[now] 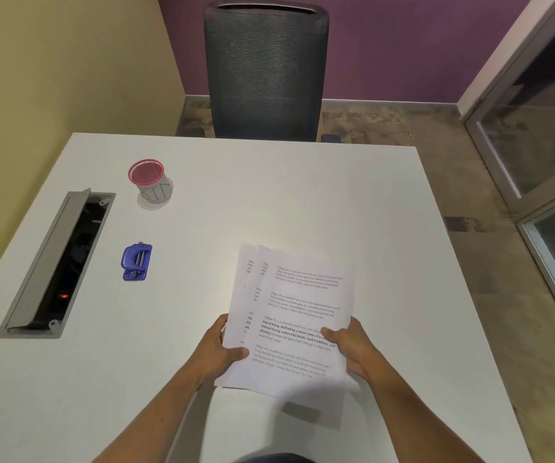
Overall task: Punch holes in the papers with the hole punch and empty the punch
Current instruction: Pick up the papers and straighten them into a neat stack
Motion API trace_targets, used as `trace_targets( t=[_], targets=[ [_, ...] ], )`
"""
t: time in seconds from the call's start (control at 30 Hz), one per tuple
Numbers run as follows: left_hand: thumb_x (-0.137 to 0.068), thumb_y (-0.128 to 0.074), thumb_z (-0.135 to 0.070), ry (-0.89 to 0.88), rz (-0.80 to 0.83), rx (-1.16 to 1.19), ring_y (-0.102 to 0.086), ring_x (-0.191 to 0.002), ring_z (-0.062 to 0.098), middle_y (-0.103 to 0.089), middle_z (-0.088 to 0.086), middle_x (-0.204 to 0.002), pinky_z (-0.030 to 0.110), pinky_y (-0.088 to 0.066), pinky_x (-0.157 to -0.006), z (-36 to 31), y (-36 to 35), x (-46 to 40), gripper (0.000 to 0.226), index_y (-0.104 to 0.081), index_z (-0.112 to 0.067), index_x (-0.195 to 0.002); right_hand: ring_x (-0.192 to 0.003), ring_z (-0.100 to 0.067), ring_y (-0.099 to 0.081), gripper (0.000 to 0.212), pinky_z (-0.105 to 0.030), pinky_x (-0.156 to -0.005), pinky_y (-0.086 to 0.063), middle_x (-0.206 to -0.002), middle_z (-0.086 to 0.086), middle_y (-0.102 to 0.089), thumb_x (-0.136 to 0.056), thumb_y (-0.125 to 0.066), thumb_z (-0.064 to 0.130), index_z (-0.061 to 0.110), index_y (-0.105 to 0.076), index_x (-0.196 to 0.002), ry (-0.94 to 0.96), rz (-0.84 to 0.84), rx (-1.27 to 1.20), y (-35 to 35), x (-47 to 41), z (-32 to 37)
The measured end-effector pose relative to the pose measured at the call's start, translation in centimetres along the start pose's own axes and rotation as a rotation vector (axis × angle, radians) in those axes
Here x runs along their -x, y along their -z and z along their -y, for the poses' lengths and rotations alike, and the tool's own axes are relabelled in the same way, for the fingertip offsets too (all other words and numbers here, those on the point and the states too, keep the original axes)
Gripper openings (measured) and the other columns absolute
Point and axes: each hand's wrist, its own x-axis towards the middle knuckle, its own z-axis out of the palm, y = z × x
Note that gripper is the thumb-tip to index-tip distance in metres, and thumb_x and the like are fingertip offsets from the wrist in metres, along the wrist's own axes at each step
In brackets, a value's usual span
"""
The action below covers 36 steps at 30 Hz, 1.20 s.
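The papers [289, 315] are held above the table [353, 212], long axis running away from the person, top tilted slightly right. The left hand [219, 352] and right hand [349, 345] each pinch a lower side edge, thumbs on top. The hole punch [137, 262] sits well to the left.

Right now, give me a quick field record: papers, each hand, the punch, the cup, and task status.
papers: printed sheets, fanned, lifted off the white table
left hand: grips the sheets' left edge
right hand: grips their right edge
hole punch: blue, on the table left of the papers, untouched
cup: red-rimmed mesh cup, beyond the punch
cable tray: lid open, far left
status: no punching begun
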Motion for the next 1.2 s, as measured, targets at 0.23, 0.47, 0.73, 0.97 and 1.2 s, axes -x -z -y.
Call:
trace_targets(
  t=[0.23,0.47,0.73,0.97,1.2],
  targets=[
    [-0.078,-0.073,0.003,-0.151,-0.224,0.027,-0.072,-0.090,0.005,-0.075,-0.018,-0.099,0.020,-0.057,-0.070,-4.2,-0.2,-1.1,0.046,-0.062,-0.032,-0.106,-0.096,-0.014,-0.072,0.033,-0.021,-0.070,-0.057,-0.109,0.003,-0.075,-0.089,-0.066,0.002,0.018,-0.065,-0.117,0.354,-0.015,0.062,-1.7,2.1,5.9],
    [-0.078,-0.076,-0.001,-0.345,-0.368,0.050,-0.069,-0.085,-0.004,-0.074,-0.023,-0.089,0.013,-0.053,-0.070,-9.1,-0.2,-1.5,0.040,-0.064,-0.035,-0.095,-0.095,-0.009,-0.071,0.026,-0.021,-0.075,-0.057,-0.105,0.006,-0.075,-0.085,-0.074,0.015,0.022,-0.069,-0.110,0.563,-0.028,0.139,-2.0,3.4,10.5],
    [-0.074,-0.081,-0.002,-0.426,-0.306,0.047,-0.068,-0.097,0.017,-0.072,0.003,-0.105,0.040,-0.055,-0.089,-10.1,-0.7,-0.7,0.043,-0.062,-0.021,-0.109,-0.099,-0.010,-0.069,0.039,-0.027,-0.087,-0.054,-0.100,0.009,-0.075,-0.081,-0.076,0.003,0.036,-0.070,-0.100,0.575,-0.043,0.194,-1.5,3.2,9.0],
    [-0.078,-0.078,-0.009,-0.447,-0.307,0.057,-0.067,-0.101,0.020,-0.072,0.005,-0.103,0.045,-0.052,-0.094,-10.4,-2.0,-0.5,0.032,-0.065,-0.015,-0.106,-0.088,-0.011,-0.070,0.028,-0.018,-0.072,-0.054,-0.090,0.010,-0.075,-0.083,-0.072,0.002,0.027,-0.069,-0.094,0.565,-0.111,0.165,-2.3,2.8,8.4],
    [-0.071,-0.078,-0.018,-0.505,-0.312,0.094,-0.065,-0.090,0.007,-0.068,-0.014,-0.094,0.025,-0.052,-0.075,-11.4,-1.8,-0.1,0.030,-0.063,-0.033,-0.092,-0.088,-0.005,-0.069,0.029,-0.017,-0.076,-0.053,-0.096,0.006,-0.073,-0.082,-0.071,-0.001,0.022,-0.067,-0.098,0.614,-0.140,0.141,-3.0,3.0,9.1]
  ],
)
